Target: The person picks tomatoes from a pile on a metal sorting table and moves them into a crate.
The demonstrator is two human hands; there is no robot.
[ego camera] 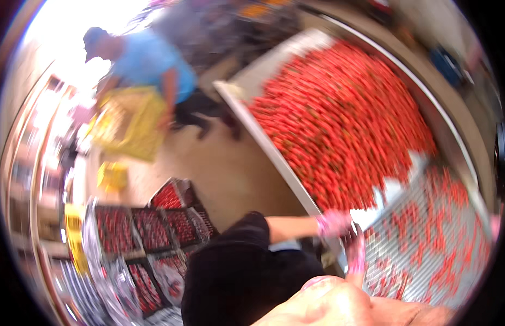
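Note:
My left hand, in a pink glove, is at the near rim of a metal table heaped with red chilli peppers. Just below it is my right hand, also pink-gloved, beside a ribbed metal sorting bed. A small dark thing seems to lie between the two hands; blur hides what it is and whether either hand grips it. Loose red peppers are scattered over the ribbed bed. A white surface shows between the heap and the bed.
A co-worker in a blue shirt carries a yellow crate at the upper left. Plastic-lined crates of red peppers stand on the floor at lower left. A smaller yellow container sits beyond them.

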